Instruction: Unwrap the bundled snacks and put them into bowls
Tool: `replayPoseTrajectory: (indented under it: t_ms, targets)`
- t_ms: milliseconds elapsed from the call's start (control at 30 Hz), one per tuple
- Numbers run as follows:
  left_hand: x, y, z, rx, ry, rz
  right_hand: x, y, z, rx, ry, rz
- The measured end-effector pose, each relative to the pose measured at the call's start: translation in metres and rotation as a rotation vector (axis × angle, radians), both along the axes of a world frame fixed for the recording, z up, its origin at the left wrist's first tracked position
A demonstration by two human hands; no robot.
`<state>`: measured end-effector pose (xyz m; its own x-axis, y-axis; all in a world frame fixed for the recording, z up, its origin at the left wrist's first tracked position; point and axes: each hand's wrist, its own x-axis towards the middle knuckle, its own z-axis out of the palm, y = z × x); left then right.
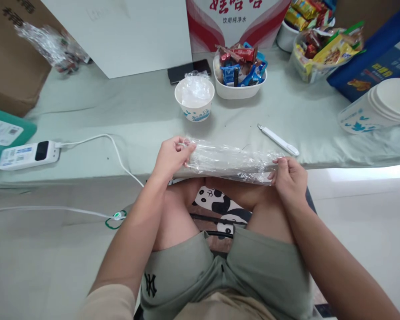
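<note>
A crinkled sheet of clear plastic wrap [230, 159] stretches between my two hands along the table's front edge, above my lap. My left hand [174, 156] pinches its left end between thumb and fingers. The right end is gripped by my right hand [289, 180], fingers closed on it. Just beyond the wrap stands a paper cup [195, 104] with crumpled clear plastic inside. A white utility knife [279, 140] lies on the cloth near my right hand.
Behind the cup are a black phone [189, 72] and a white tub of wrapped snacks [240, 86]. Stacked paper cups [370, 111] lie at the right, near a clear snack bowl [310, 66]. A power strip [30, 154] with a white cable is at the left.
</note>
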<state>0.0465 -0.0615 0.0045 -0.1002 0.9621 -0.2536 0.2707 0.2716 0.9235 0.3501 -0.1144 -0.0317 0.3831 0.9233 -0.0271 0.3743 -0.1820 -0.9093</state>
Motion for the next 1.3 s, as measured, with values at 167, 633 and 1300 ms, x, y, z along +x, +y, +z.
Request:
replayPoseTrajectory:
  t_ms: [167,633,1300]
  targets:
    - [-0.005,0.003,-0.005,0.013,0.02,0.097,0.003,0.004,-0.003,-0.067,-0.06,-0.004]
    - [-0.005,0.011,-0.011,0.087,0.765,0.113,0.015,-0.006,0.005,0.247,-0.369,-0.096]
    - [-0.032,-0.015,0.012,0.199,0.244,0.082,-0.039,0.008,0.014,0.519,-0.693,0.731]
